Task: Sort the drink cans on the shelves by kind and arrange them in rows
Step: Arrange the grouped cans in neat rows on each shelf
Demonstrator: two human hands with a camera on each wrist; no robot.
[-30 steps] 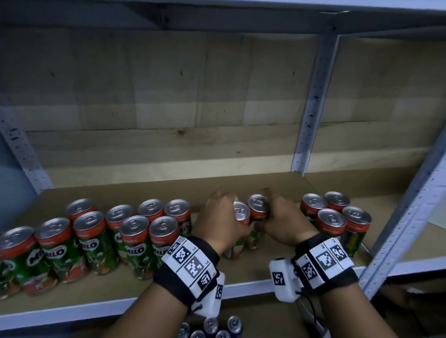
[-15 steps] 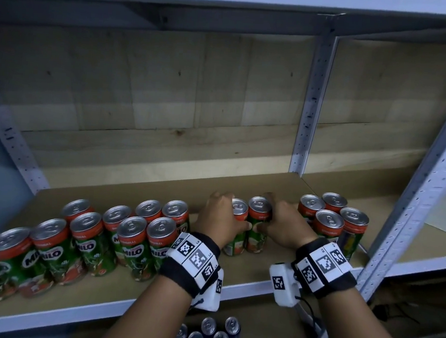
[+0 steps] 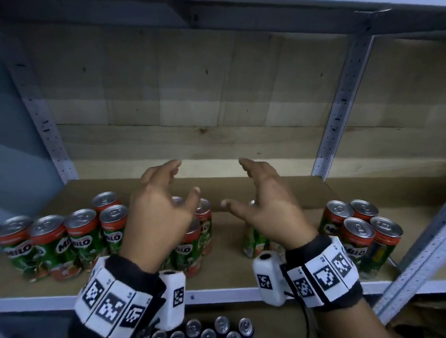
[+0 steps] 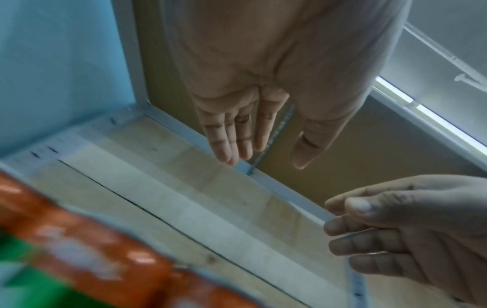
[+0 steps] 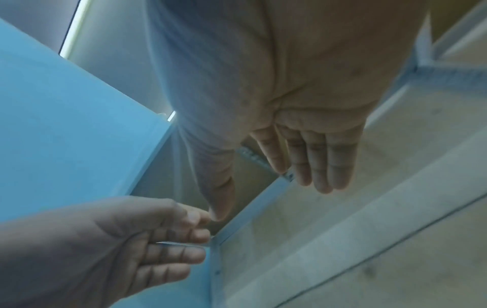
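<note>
Two grips of mine empty, left hand [image 3: 157, 211] and right hand [image 3: 264, 206] spread loose above the shelf [image 3: 234, 279], cans [image 3: 83, 235] upright in rows left, four more cans [image 3: 358, 230] clustered right, I hold nothing

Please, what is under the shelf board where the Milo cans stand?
Under the shelf board, on a lower level, stand dark blue cans with silver tops, in a cluster. The left hand's wristband covers part of that cluster, so their full number and their labels cannot be seen.
</note>
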